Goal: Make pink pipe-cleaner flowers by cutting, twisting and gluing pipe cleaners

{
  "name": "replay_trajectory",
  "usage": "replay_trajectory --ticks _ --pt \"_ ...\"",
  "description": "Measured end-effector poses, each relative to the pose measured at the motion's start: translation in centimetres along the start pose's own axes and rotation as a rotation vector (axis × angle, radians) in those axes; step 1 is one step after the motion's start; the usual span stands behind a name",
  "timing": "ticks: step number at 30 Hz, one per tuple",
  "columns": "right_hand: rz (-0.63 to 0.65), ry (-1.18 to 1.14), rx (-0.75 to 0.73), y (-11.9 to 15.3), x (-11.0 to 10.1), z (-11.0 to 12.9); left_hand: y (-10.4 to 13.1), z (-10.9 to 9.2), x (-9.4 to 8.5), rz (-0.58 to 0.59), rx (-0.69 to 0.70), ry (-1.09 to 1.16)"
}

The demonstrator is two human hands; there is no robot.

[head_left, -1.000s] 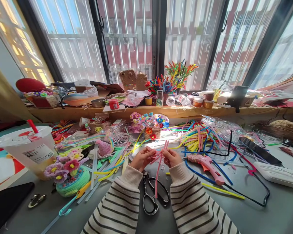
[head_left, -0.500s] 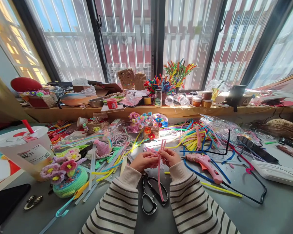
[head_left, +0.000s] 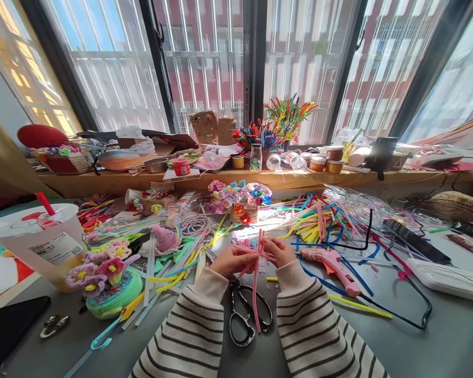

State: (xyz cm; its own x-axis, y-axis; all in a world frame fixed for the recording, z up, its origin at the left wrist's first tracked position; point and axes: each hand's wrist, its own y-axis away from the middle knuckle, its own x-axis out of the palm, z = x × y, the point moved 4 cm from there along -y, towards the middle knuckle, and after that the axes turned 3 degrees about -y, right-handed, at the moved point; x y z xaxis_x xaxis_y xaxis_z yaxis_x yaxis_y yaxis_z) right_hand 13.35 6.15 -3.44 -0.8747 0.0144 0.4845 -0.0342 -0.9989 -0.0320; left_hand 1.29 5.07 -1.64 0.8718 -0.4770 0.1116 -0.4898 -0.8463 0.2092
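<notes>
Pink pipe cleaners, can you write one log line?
left hand: holding pink pipe cleaners | right hand: holding them too | scissors: on table

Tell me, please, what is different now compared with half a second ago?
The right hand has shifted slightly right, and the hanging end of the pink strips has swung a little left. The left hand stayed put, both hands keeping hold; scissors and glue gun also stayed.

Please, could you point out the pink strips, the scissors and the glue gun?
Pink strips [head_left: 255, 294], head view: the hanging strip.
Scissors [head_left: 242, 344], head view: lower rim of one handle loop.
Glue gun [head_left: 336, 262], head view: its pink body.
</notes>
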Motion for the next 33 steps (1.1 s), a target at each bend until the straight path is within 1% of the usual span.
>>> replay_trajectory --ticks 5,8,11,13,16,20,24,30,33 --pt "-0.037 0.097 -0.044 0.6 0.4 0.5 0.2 -0.6 -0.3 -0.121 0.089 -0.048" --pt "-0.029 0.138 -0.073 0.9 0.8 0.8 0.1 -0.7 -0.2 -0.120 0.107 -0.103" --pt "-0.022 0.129 -0.086 1.0 1.0 0.9 0.2 -0.9 -0.1 -0.126 0.130 -0.119" --pt "-0.027 0.111 -0.084 0.9 0.9 0.9 0.3 -1.0 0.0 -0.133 0.136 -0.097" --pt "-0.034 0.050 -0.028 0.6 0.7 0.6 0.4 -1.1 0.0 -0.150 0.121 -0.018" --pt "-0.075 -0.065 0.031 0.6 0.5 0.2 0.2 -0.7 -0.7 -0.253 0.078 0.114" --pt "-0.080 -0.096 0.033 0.7 0.7 0.1 0.0 -0.4 -1.3 -0.328 0.075 0.136" --pt "-0.058 -0.111 0.076 0.6 0.6 0.1 0.2 -0.6 -1.3 -0.343 0.070 0.177" --pt "-0.053 -0.106 0.068 0.5 0.4 0.1 0.3 -0.8 -1.0 -0.323 0.077 0.197"
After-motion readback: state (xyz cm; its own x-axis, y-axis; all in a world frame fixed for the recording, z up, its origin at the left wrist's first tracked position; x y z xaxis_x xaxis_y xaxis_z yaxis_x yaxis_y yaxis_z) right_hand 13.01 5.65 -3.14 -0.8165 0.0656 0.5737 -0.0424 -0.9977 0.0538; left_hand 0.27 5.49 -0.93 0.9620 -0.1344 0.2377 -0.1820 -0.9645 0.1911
